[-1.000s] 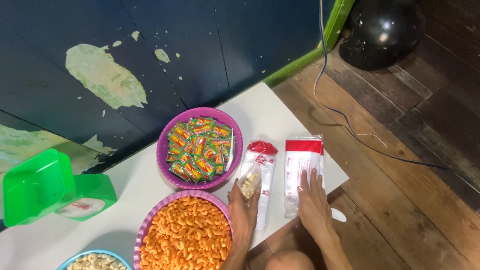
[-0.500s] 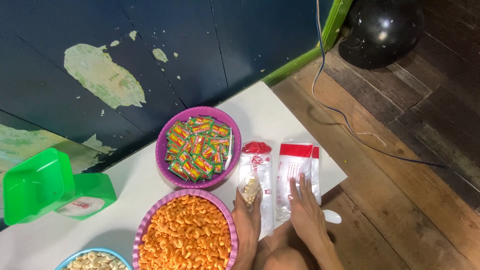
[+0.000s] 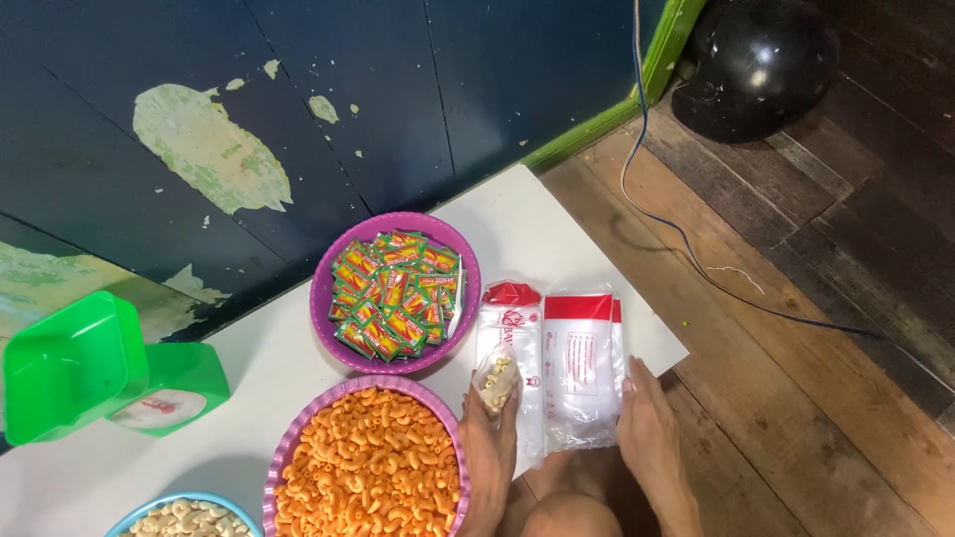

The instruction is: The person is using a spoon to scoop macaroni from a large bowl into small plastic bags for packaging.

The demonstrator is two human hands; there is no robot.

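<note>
My left hand (image 3: 489, 452) holds a small clear bag of pale snack pieces (image 3: 496, 379) upright, just right of the purple bowl of orange macaroni-shaped snacks (image 3: 370, 467). My right hand (image 3: 649, 438) rests flat at the table's front edge, its fingers touching the lower right of a stack of clear plastic bags with red tops (image 3: 582, 363). A second stack of clear bags with a red top (image 3: 507, 338) lies between the hands. Behind them stands a purple bowl of small red and green sachets (image 3: 395, 294).
The white table (image 3: 249, 368) ends close to the right of the bag stacks. A green kitchen scale with a green tray (image 3: 90, 373) sits at the left. A blue bowl of pale snacks (image 3: 184, 517) shows at the bottom. A black helmet (image 3: 756, 65) and a cable (image 3: 686, 234) lie on the wooden floor.
My right hand has slid off the red-topped bag stack toward its lower right edge. The stack now lies closer to the other bags. My left hand still holds the small bag.
</note>
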